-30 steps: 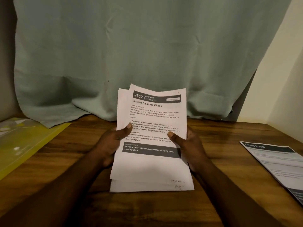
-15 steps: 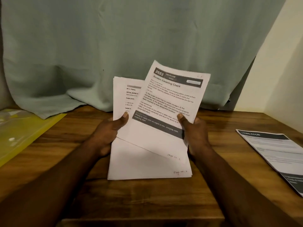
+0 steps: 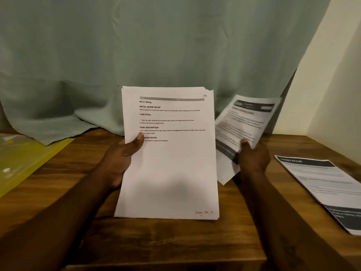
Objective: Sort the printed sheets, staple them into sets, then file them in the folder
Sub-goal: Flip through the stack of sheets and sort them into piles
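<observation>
We're in the sorting step here. Our left hand [image 3: 121,159] grips the stack [image 3: 170,173] by its left edge, thumb pressed on the front, and holds it upright over the worktop [image 3: 175,241] with a "Mirror Wiping" page on top. Our right hand [image 3: 254,159] pinches a loose sheet [image 3: 244,122] just beside the stack, clear of it and tilted to the right. That sheet is blurred, though we can make out a dark header band.

Further right, a printed page [image 3: 322,190] with a similar dark header lies flat on the worktop. By our reckoning that is where the loose sheet belongs, so the next move calls for carrying it across, squaring it on that page and letting go.

The yellow folder [image 3: 29,159] waits at far left. We see no stapler, so stapling and filing are not yet begun.
</observation>
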